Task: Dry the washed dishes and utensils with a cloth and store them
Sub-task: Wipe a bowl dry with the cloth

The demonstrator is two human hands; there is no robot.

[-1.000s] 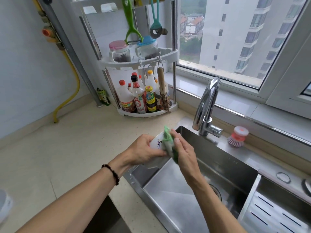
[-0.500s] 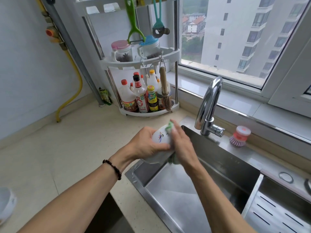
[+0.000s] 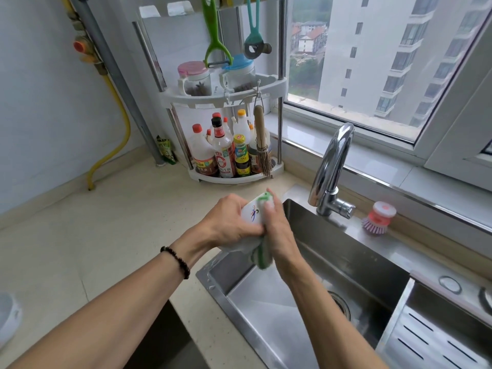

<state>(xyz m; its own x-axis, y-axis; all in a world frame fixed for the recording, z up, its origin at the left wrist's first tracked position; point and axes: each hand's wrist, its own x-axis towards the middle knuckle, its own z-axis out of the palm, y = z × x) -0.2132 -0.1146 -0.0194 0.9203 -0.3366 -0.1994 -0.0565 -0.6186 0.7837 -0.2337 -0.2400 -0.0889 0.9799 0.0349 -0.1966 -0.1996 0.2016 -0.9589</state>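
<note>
Over the sink [image 3: 314, 262], left hand [image 3: 229, 222] gripped the bowl [image 3: 251, 213], right hand [image 3: 279, 230] pinching the cloth [image 3: 262, 258]; drying underway, storage next.

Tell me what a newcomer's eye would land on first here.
First the two hands at centre, over the sink's near-left corner: the left hand holds a white bowl while the right hand presses a green-and-white cloth to it. Next, the corner rack behind them, with bottles below and jars above. Then the chrome tap and pink brush by the window.
</note>
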